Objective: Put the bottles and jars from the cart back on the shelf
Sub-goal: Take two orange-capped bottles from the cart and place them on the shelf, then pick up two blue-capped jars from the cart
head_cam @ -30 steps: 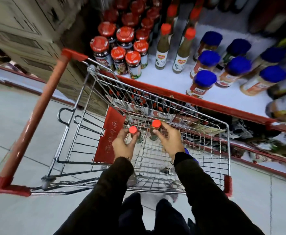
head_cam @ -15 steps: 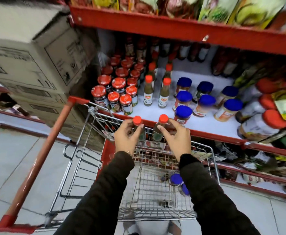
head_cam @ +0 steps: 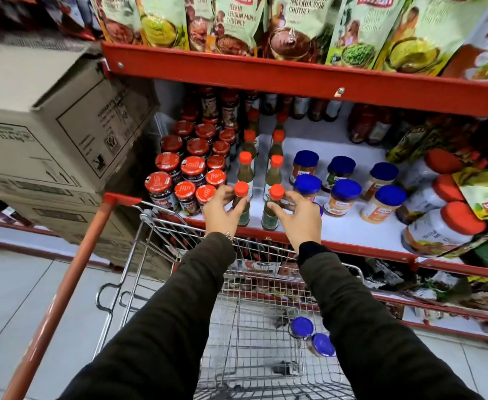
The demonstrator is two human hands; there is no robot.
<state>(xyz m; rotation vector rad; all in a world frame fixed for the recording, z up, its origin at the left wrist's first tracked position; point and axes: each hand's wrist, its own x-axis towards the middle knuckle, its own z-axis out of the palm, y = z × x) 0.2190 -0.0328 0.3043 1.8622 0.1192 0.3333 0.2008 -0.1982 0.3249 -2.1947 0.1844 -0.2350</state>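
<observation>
My left hand (head_cam: 221, 213) grips a green sauce bottle with an orange cap (head_cam: 241, 189). My right hand (head_cam: 297, 216) grips a second such bottle (head_cam: 276, 193). Both bottles stand upright at the front edge of the white shelf (head_cam: 343, 226), in line with two rows of matching bottles (head_cam: 245, 166) behind them. Down in the wire cart (head_cam: 237, 342), two blue-capped jars (head_cam: 312, 336) lie near my right sleeve.
Red-lidded jars (head_cam: 190, 174) crowd the shelf to the left of the bottles, blue-lidded jars (head_cam: 343, 189) to the right. Large orange-lidded jars (head_cam: 439, 226) lie at far right. Cardboard boxes (head_cam: 49, 125) stack on the left. Pouches (head_cam: 294, 24) fill the upper shelf. The cart's red handle (head_cam: 63, 284) slants at left.
Both hands lifted the two orange-capped bottles out of the cart and carried them forward onto the front of the shelf. The view tilted up toward the shelves.
</observation>
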